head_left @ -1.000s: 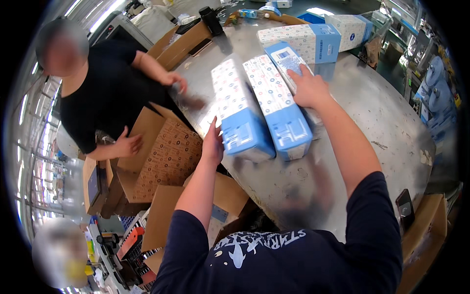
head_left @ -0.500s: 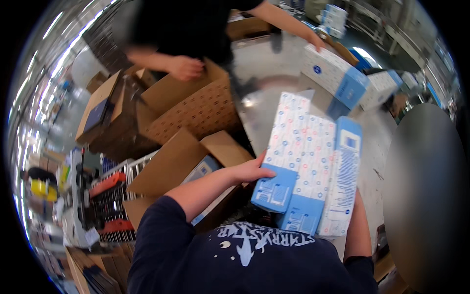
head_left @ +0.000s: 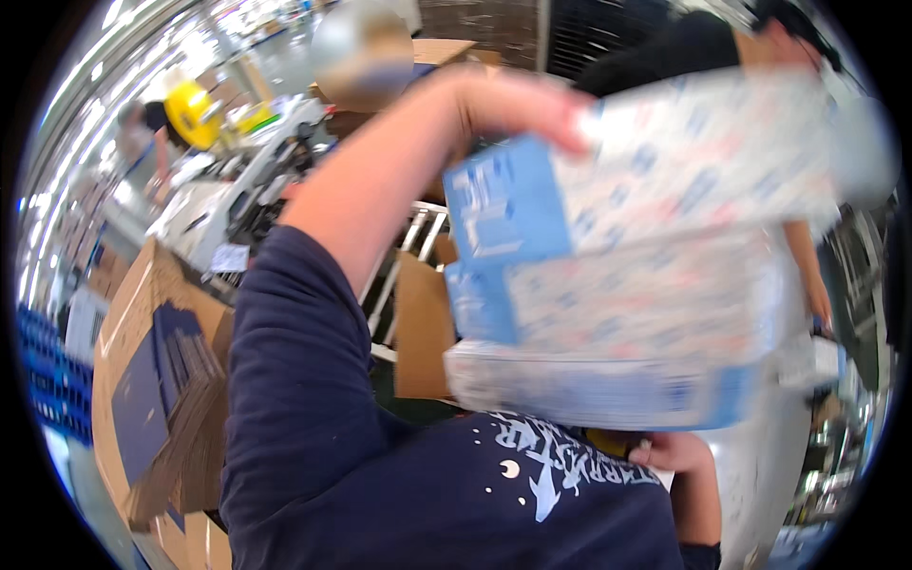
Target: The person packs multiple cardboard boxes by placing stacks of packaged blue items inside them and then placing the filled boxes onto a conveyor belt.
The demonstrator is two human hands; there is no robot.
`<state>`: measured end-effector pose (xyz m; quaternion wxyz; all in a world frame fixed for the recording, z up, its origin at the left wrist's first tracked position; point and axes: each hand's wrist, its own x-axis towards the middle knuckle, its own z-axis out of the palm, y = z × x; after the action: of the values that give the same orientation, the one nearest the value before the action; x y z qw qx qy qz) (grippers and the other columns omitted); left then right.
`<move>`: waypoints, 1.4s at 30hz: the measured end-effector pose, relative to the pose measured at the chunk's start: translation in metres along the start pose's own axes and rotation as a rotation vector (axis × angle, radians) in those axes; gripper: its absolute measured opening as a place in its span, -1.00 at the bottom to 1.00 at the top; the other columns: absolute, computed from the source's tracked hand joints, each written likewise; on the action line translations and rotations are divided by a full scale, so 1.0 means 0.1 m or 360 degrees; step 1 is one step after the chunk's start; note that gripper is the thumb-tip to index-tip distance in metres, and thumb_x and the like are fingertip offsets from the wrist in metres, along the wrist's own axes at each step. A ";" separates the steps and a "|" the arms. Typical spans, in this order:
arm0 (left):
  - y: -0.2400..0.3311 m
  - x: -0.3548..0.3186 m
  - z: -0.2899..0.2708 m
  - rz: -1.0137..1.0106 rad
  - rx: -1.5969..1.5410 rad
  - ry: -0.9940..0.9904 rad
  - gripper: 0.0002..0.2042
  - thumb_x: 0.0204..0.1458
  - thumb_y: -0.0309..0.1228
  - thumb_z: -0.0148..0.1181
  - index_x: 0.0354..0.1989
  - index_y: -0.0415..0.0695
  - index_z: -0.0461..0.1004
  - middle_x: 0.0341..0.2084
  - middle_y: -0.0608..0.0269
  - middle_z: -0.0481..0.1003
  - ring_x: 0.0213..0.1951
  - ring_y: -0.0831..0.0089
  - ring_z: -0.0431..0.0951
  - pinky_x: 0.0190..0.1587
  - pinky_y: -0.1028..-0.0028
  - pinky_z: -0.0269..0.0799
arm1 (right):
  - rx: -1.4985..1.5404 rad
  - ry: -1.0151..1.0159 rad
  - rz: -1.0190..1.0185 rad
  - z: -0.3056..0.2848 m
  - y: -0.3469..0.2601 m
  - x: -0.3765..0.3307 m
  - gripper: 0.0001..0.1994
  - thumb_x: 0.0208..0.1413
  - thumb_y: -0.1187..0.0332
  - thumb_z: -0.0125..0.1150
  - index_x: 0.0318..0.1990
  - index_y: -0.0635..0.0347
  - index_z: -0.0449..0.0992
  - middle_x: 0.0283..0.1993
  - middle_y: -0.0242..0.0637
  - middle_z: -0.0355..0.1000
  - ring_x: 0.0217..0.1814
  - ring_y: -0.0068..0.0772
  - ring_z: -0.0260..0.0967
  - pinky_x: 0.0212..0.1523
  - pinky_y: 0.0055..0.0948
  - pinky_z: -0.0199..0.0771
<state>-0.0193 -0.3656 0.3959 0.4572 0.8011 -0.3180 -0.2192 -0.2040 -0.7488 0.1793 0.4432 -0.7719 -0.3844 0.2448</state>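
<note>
Three long white-and-blue cardboard boxes are held side by side in front of my chest, blurred by motion: a far box (head_left: pixel 684 166), a middle box (head_left: pixel 627 299) and a near box (head_left: pixel 608 385). My left hand (head_left: pixel 522 109) is closed over the far box's outer side near its blue end, thumb on the patterned face. At the near box's outer side is my right hand (head_left: pixel 676 454), fingers bent and partly hidden, bracing the row. Beside its fingertips shows a small yellow and dark thing I cannot make out.
An open brown carton (head_left: pixel 423 328) stands beyond my left forearm, by a roller conveyor (head_left: pixel 385 347). Flattened cardboard (head_left: pixel 161 399) is stacked at left near a blue crate (head_left: pixel 57 380). A co-worker in black (head_left: pixel 674 57) leans in at far right, over the metal table (head_left: pixel 750 484).
My view has swung left. The three boxes have turned from upright to nearly crosswise and come up closer. My left hand has risen with them, and my right hand has come into view.
</note>
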 end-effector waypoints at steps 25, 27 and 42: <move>-2.20 -0.36 1.30 0.0166 0.0562 0.0892 -0.02 -0.37 -0.50 0.41 0.35 -0.18 -0.01 0.25 0.06 0.12 0.28 0.15 0.09 0.32 0.24 -0.04 | -0.0679 0.2085 0.3345 1.56 1.45 -3.44 -0.21 -0.04 -0.19 0.12 0.28 0.09 0.20 0.36 0.18 -0.03 0.41 0.18 -0.14 0.30 0.03 0.03; -1.83 -0.22 1.24 0.0308 0.0197 0.1041 -0.02 -0.30 -0.46 0.42 0.36 -0.22 -0.06 0.25 0.07 0.10 0.27 0.22 0.10 0.31 0.27 -0.04 | -0.0600 0.1926 0.3383 1.46 0.99 -3.12 -0.27 0.01 -0.14 0.10 0.27 0.09 0.23 0.34 0.10 0.03 0.37 0.17 -0.08 0.27 0.02 0.07; -1.16 0.16 1.54 0.0519 -0.0266 0.1476 -0.15 -0.25 -0.55 0.38 0.26 -0.36 0.01 0.15 -0.08 0.24 0.11 0.16 0.31 0.20 0.19 0.21 | 0.0422 0.2009 0.1462 -0.36 0.61 -2.48 -0.65 0.11 0.41 0.06 0.08 0.15 0.47 -0.30 -0.38 0.53 -0.44 -0.66 0.38 -0.64 -0.69 0.16</move>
<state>-0.0706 -0.4242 0.2188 0.6415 0.7146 -0.1837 0.2098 -0.2995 -0.9867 0.1527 0.5203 -0.7872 0.3291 -0.0371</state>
